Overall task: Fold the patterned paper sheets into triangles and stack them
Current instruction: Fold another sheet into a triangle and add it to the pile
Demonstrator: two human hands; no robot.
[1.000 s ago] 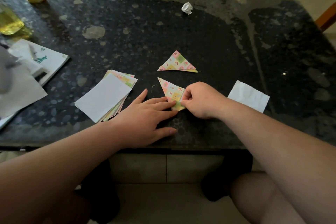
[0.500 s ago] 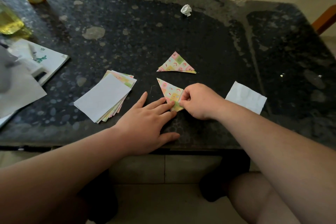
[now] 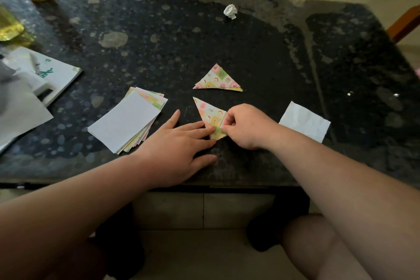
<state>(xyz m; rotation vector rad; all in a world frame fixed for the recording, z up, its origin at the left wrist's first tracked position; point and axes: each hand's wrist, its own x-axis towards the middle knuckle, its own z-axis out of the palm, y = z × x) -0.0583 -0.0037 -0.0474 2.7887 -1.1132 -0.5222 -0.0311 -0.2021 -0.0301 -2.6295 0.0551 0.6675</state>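
Little has moved since a second ago: our right hand (image 3: 247, 126) still pinches the triangle (image 3: 210, 115) at its lower right edge, centre frame, while our flat left hand (image 3: 179, 143) presses its lower tip. Green writing on the booklet (image 3: 56, 75) (left edge) is unreadable.

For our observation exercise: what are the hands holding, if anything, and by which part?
The right hand pinches the patterned triangle at its near corner. The left hand only presses straight fingers on it.
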